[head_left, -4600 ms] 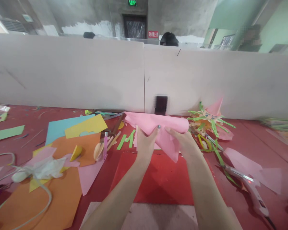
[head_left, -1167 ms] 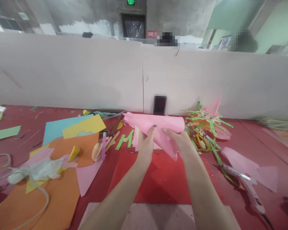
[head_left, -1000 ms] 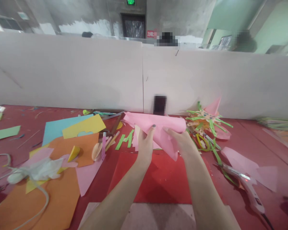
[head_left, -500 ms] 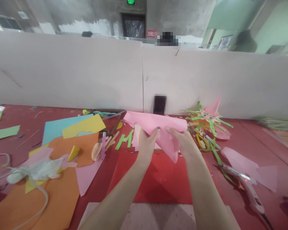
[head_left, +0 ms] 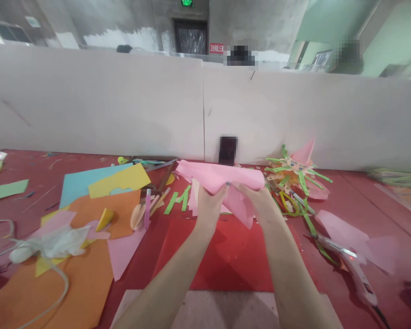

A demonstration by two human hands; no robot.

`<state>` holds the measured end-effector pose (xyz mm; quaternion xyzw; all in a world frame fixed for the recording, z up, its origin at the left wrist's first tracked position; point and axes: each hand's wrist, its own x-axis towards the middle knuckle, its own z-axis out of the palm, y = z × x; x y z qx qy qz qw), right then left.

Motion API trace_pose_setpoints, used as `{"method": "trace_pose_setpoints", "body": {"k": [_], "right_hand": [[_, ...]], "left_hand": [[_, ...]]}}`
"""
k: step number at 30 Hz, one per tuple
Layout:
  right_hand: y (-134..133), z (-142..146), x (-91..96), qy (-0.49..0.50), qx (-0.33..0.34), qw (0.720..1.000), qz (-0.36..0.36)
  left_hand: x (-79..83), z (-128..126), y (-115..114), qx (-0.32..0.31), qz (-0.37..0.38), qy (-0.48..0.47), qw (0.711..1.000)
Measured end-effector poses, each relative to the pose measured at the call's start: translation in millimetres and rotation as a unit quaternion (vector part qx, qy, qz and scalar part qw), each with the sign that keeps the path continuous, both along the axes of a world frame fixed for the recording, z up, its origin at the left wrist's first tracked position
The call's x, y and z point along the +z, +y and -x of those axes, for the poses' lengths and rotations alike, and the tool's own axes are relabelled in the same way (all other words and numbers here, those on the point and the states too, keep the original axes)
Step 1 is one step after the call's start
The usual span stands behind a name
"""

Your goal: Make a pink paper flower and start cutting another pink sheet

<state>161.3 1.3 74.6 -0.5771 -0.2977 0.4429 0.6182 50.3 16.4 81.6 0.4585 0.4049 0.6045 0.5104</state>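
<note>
A rolled sheet of pink paper is held just above the red table, curled into a loose cone that points left. My left hand grips its near edge with the thumb on top. My right hand pinches the same sheet close beside it, and a loose flap hangs down between the two hands. Under the hands lies a red sheet.
Orange, blue and yellow sheets, pencils and green strips lie to the left. A hot glue gun and pink scraps are on the right, a paper craft figure behind. A pale board wall backs the table.
My thumbs have shifted slightly on the pink paper and the roll has tightened a little. Both hands stay in the same place.
</note>
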Motion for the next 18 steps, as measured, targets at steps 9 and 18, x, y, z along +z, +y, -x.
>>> {"method": "trace_pose_setpoints", "body": {"k": [9, 18], "right_hand": [[0.0, 0.7, -1.6, -0.029, 0.007, 0.999, -0.023], [-0.3, 1.9, -0.6, -0.024, 0.024, 0.999, -0.016]], "left_hand": [[-4.0, 0.3, 3.8, -0.002, 0.004, -0.016, 1.0], [-8.2, 3.6, 7.2, -0.013, 0.012, -0.026, 1.0]]}}
